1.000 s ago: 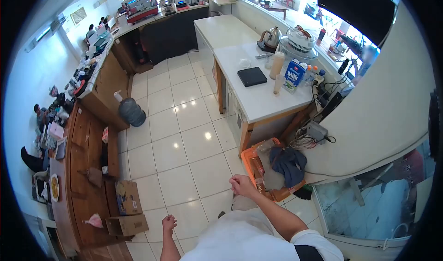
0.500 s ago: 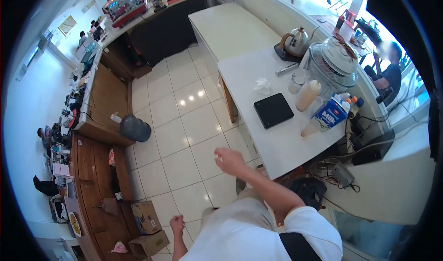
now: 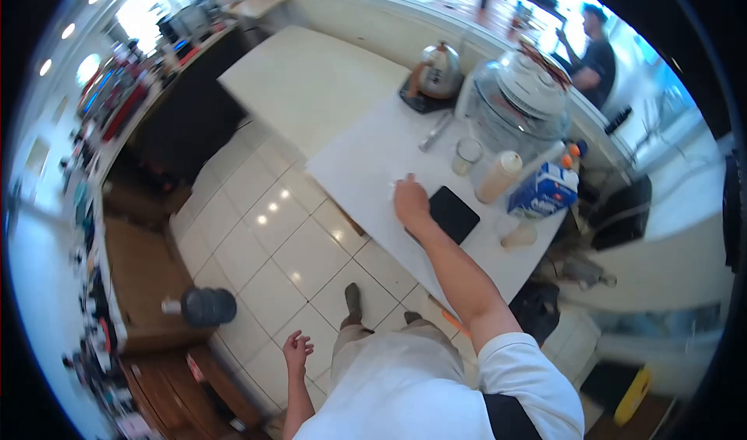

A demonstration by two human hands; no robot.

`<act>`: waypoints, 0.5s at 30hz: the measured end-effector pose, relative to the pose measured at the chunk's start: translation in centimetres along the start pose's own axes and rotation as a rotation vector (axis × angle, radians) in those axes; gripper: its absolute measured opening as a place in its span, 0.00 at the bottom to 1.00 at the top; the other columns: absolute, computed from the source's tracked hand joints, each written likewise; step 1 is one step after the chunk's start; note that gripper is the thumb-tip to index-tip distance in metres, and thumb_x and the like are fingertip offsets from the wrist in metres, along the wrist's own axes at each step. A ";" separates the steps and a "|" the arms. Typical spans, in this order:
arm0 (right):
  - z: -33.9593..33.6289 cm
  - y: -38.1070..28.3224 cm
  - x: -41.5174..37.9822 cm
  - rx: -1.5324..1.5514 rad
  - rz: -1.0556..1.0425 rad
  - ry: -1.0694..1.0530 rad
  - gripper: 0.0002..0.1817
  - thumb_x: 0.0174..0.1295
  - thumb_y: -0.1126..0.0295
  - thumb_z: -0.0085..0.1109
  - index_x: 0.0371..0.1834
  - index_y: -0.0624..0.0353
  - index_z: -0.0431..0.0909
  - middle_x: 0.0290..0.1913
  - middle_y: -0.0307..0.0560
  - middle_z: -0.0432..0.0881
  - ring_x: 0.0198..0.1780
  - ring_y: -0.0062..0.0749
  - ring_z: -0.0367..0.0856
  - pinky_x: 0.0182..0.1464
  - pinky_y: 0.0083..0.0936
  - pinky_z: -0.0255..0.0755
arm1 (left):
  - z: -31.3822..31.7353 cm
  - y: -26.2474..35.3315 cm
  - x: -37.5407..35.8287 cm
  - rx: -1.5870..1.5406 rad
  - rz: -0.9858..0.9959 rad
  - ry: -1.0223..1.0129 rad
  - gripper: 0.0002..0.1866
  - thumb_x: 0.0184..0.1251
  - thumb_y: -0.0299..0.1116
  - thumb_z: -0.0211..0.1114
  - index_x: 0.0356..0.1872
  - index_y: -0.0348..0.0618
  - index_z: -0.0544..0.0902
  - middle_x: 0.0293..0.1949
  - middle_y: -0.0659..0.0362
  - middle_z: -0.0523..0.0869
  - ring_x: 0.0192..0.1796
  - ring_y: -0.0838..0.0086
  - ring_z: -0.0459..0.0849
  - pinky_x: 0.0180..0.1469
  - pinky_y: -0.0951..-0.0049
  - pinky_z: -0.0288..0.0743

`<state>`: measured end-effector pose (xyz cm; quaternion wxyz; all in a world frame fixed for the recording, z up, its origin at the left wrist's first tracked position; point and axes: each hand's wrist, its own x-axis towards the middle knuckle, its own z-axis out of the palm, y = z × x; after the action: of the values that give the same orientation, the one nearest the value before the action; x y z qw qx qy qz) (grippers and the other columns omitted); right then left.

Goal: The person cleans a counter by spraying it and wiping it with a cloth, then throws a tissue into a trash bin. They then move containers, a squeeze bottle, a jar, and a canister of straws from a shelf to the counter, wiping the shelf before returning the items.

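My right hand (image 3: 412, 200) reaches over the white table (image 3: 358, 156), its curled fingers on a crumpled white tissue (image 3: 392, 191) that they mostly cover. Just beside that hand lies a flat black square device (image 3: 455, 216), which looks like a kitchen scale. Behind it are a drinking glass (image 3: 467, 157), a squeeze bottle of pale beige liquid (image 3: 499, 178) and a blue and white milk carton (image 3: 543, 191). A smaller beige container (image 3: 519, 236) sits nearer the table's right edge. Low at my side hangs my left hand (image 3: 296, 352), open and holding nothing, fingers apart.
A steel kettle (image 3: 440, 73) on a black base and a glass-bowled countertop oven (image 3: 531, 90) stand along the back wall. On the tiled floor lies a large water jug (image 3: 208, 306). A person (image 3: 595, 66) is beyond the partition.
My right hand has moved from above the floor onto the table, reaching the tissue. My left hand's fingers have spread. The view has shifted and turned toward the table.
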<state>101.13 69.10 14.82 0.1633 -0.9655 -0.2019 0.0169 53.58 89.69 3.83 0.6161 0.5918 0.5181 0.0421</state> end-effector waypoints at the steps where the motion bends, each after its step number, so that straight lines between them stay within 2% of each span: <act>1: 1.2 -0.7 -0.3 0.057 -0.022 0.020 0.13 0.70 0.70 0.47 0.40 0.64 0.81 0.48 0.60 0.80 0.46 0.50 0.85 0.47 0.41 0.81 | 0.3 2.9 2.9 0.033 0.048 -0.058 0.19 0.74 0.30 0.58 0.63 0.35 0.75 0.41 0.52 0.88 0.33 0.72 0.87 0.35 0.74 0.84; 3: 2.4 -2.2 -4.3 0.195 -0.126 0.033 0.14 0.71 0.66 0.46 0.37 0.62 0.81 0.44 0.59 0.81 0.46 0.51 0.84 0.47 0.41 0.80 | 1.8 6.9 7.6 0.098 0.111 -0.195 0.19 0.73 0.28 0.57 0.63 0.34 0.75 0.40 0.53 0.88 0.33 0.74 0.87 0.34 0.76 0.83; 6: -3.5 -7.5 -12.7 0.505 0.023 0.035 0.07 0.66 0.71 0.55 0.40 0.59 0.81 0.43 0.55 0.80 0.44 0.52 0.83 0.46 0.42 0.79 | 4.5 14.6 12.7 0.203 0.236 -0.391 0.18 0.73 0.29 0.58 0.61 0.35 0.76 0.40 0.54 0.87 0.34 0.76 0.86 0.34 0.79 0.82; 8: -4.6 -7.9 -18.3 0.576 0.060 0.277 0.09 0.61 0.76 0.59 0.43 0.60 0.82 0.42 0.53 0.79 0.44 0.50 0.82 0.47 0.41 0.79 | 6.6 18.8 16.3 0.362 0.357 -0.511 0.19 0.73 0.31 0.60 0.61 0.35 0.77 0.41 0.54 0.87 0.35 0.75 0.86 0.35 0.77 0.82; 9: -4.8 -7.5 -21.0 0.511 0.190 0.320 0.10 0.59 0.77 0.60 0.44 0.60 0.83 0.41 0.53 0.79 0.45 0.49 0.81 0.48 0.40 0.79 | 8.1 20.5 17.1 0.437 0.419 -0.570 0.20 0.72 0.32 0.62 0.61 0.35 0.77 0.42 0.54 0.87 0.36 0.74 0.86 0.35 0.76 0.82; 12: -5.1 -3.2 -27.7 0.337 0.553 0.441 0.11 0.56 0.79 0.61 0.43 0.60 0.85 0.39 0.52 0.79 0.44 0.49 0.81 0.48 0.41 0.77 | 14.4 28.4 13.1 0.773 0.679 -0.609 0.23 0.69 0.36 0.67 0.61 0.36 0.78 0.46 0.52 0.86 0.45 0.70 0.86 0.42 0.69 0.82; 14: -5.4 1.3 -30.1 0.146 0.752 0.435 0.10 0.56 0.78 0.59 0.40 0.62 0.85 0.37 0.53 0.78 0.42 0.50 0.80 0.46 0.43 0.76 | 18.2 31.3 9.5 0.758 0.772 -0.689 0.27 0.66 0.38 0.70 0.63 0.37 0.77 0.52 0.50 0.83 0.53 0.64 0.83 0.50 0.61 0.79; 15: -4.5 3.8 -30.4 0.068 0.752 0.414 0.10 0.57 0.79 0.58 0.40 0.64 0.84 0.37 0.54 0.77 0.42 0.51 0.79 0.46 0.43 0.76 | 20.0 31.6 7.7 0.746 0.817 -0.723 0.28 0.65 0.39 0.72 0.63 0.37 0.77 0.54 0.49 0.82 0.57 0.61 0.81 0.54 0.58 0.78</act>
<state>75.15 52.45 16.84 0.2145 -0.9490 0.2020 -0.1122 88.68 90.45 18.97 0.4395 0.8913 -0.0080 -0.1113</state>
